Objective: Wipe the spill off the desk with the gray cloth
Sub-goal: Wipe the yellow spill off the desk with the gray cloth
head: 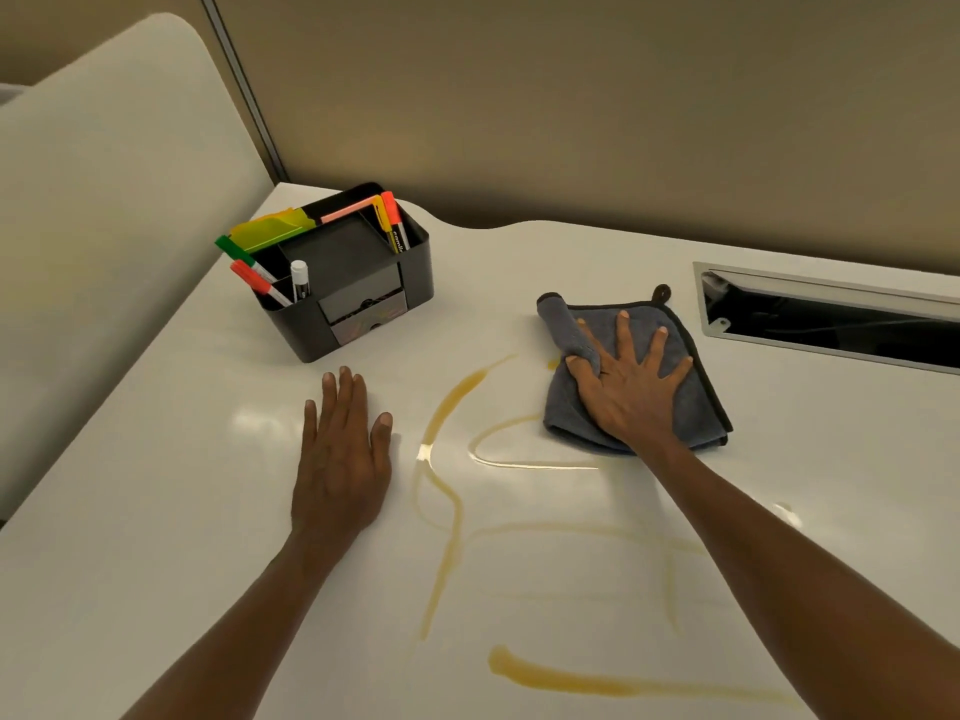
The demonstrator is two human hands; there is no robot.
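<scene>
Pressing flat, right hand (631,387), fingers spread, on folded gray microfibre cloth (696,402) at two o'clock. Left hand (340,459) open, palm down, on glossy white desk (156,511). Yellow streaky spill (447,402) between them.

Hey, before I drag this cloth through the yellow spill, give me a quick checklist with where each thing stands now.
1. Right hand flat on gray cloth: ok.
2. Cloth lying flat: not ok, its left edge is rolled up.
3. Left hand clear of spill: ok, beside it.
4. Spill wiped: not ok, streaks cover the desk.
5. Marker organizer away from streaks: ok.
6. Cloth dry underneath: cannot tell.
</scene>
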